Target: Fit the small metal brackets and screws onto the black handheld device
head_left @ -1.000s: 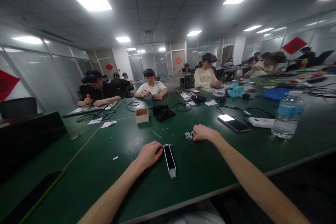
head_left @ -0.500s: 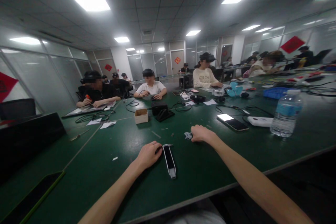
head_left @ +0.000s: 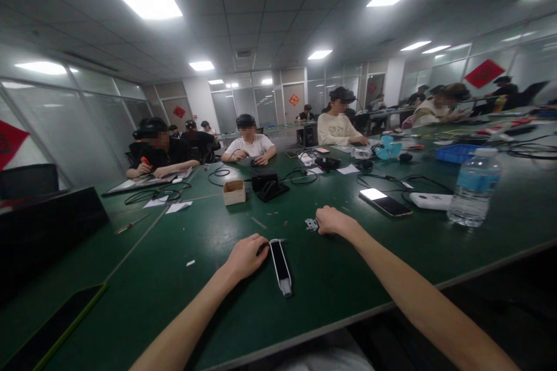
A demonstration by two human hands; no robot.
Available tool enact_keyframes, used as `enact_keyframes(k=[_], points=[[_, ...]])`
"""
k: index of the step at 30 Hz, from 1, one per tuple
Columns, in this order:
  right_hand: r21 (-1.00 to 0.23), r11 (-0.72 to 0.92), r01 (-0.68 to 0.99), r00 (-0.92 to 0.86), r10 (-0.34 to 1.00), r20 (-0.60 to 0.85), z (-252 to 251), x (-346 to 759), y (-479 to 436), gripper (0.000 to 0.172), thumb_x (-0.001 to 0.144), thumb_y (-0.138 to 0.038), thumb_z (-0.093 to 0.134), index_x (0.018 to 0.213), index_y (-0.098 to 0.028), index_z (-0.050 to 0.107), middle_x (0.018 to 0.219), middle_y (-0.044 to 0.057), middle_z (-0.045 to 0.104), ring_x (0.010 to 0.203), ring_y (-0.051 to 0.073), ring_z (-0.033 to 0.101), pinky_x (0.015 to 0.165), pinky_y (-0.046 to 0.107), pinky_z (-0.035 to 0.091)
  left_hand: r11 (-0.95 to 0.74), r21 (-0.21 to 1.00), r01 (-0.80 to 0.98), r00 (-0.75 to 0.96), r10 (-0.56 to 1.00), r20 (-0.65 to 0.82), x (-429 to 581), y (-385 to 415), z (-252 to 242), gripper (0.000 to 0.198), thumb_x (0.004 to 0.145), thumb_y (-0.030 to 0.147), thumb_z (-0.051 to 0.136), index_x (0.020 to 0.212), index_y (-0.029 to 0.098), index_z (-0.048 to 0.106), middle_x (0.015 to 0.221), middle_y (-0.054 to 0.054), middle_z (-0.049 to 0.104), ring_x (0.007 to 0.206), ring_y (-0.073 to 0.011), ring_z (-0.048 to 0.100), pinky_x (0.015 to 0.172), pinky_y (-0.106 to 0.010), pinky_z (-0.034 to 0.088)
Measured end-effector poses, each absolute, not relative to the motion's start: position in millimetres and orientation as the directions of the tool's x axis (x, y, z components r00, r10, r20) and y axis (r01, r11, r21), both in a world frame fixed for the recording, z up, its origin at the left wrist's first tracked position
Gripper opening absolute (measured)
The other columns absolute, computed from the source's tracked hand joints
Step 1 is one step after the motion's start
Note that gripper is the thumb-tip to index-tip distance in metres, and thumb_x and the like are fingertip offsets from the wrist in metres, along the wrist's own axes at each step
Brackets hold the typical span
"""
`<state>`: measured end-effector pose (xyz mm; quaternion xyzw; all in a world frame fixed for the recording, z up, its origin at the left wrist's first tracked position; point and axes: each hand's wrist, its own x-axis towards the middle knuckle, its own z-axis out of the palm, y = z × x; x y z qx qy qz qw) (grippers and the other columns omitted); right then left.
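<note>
My left hand (head_left: 249,255) rests on the green table (head_left: 226,324), its fingers curled beside the top end of a slim white-framed device (head_left: 281,266) with a dark face. Whether those fingers grip anything is hidden. Further right and farther away, my right hand (head_left: 333,221) has its fingers bent down at a small grey part (head_left: 311,224) with holes, which lies at the fingertips. The undersides of the right fingers do not show. Between the hands and a little beyond them lies a tiny ring-like piece (head_left: 285,223).
A lit phone (head_left: 385,202), a white case (head_left: 430,202) and a water bottle (head_left: 475,188) stand or lie on the right. Ahead are a small open box (head_left: 234,192), a black stand (head_left: 270,188) and cables. People sit across the table.
</note>
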<state>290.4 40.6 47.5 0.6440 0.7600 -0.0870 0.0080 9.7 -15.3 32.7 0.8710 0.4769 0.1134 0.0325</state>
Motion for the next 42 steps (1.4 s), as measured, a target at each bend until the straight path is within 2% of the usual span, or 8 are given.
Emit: enact_keyframes(k=[13,18,20,23,28,34,42], points=[[-0.074,0.189,0.979,-0.195,0.977,-0.089,51,286,37,0.020,0.069,-0.015,0.063,0.088,-0.014,0.069,0.097,0.017,0.065,0.089,0.029,0.064,0.066,0.030,0.048,-0.550,0.160,0.820,0.525,0.833,0.174,9,-15,32,0.025,0.091,0.031,0.041,0.100,0.021,0.062,0.094,-0.004,0.063,0.081,-0.0155,0.059,0.071,-0.026,0.045],[-0.079,0.188,0.979,-0.195,0.977,-0.092,53,286,36,0.018,0.068,-0.014,0.064,0.085,-0.015,0.067,0.094,0.015,0.065,0.087,0.028,0.064,0.064,0.029,0.046,-0.543,0.157,0.825,0.519,0.838,0.171,9,-15,32,0.026,0.091,0.031,0.040,0.100,0.020,0.062,0.095,-0.005,0.064,0.082,-0.0162,0.059,0.072,-0.026,0.045],[-0.161,0.233,0.959,-0.251,0.962,-0.106,54,286,36,0.016,0.067,-0.015,0.064,0.084,-0.016,0.066,0.090,0.011,0.065,0.083,0.024,0.063,0.062,0.026,0.045,-0.539,0.151,0.828,0.515,0.840,0.171,9,-16,32,0.026,0.090,0.032,0.041,0.100,0.021,0.062,0.095,-0.005,0.064,0.081,-0.0163,0.060,0.071,-0.026,0.045],[-0.352,0.364,0.862,-0.418,0.904,-0.089,52,283,36,0.013,0.069,-0.017,0.063,0.082,-0.017,0.063,0.085,0.005,0.065,0.076,0.017,0.061,0.061,0.022,0.042,-0.530,0.146,0.835,0.502,0.843,0.192,9,-17,32,0.027,0.090,0.035,0.041,0.101,0.021,0.060,0.094,-0.004,0.064,0.080,-0.0167,0.060,0.070,-0.027,0.045],[-0.520,0.499,0.693,-0.537,0.839,0.088,44,261,29,0.011,0.071,-0.018,0.059,0.082,-0.017,0.058,0.081,0.000,0.060,0.067,0.011,0.054,0.058,0.021,0.039,-0.493,0.146,0.858,0.452,0.859,0.242,10,-17,31,0.031,0.090,0.041,0.042,0.107,0.020,0.057,0.095,-0.005,0.063,0.083,-0.0183,0.060,0.072,-0.028,0.045],[-0.686,0.583,0.436,-0.459,0.800,0.387,33,225,12,0.005,0.074,-0.018,0.055,0.079,-0.017,0.054,0.073,-0.002,0.056,0.065,0.011,0.051,0.060,0.022,0.041,-0.615,0.102,0.782,0.543,0.752,0.374,11,-22,36,0.029,0.089,0.036,0.046,0.112,0.020,0.054,0.104,-0.006,0.061,0.092,-0.0197,0.058,0.080,-0.031,0.044],[-0.820,0.531,0.215,-0.456,0.797,0.397,20,204,2,0.008,0.072,-0.017,0.059,0.078,-0.017,0.053,0.073,-0.002,0.056,0.064,0.010,0.051,0.059,0.021,0.042,-0.765,-0.025,0.644,0.685,0.561,0.466,12,-17,26,0.013,0.089,0.028,0.053,0.097,0.020,0.058,0.090,-0.003,0.064,0.082,-0.0153,0.060,0.075,-0.028,0.044]])
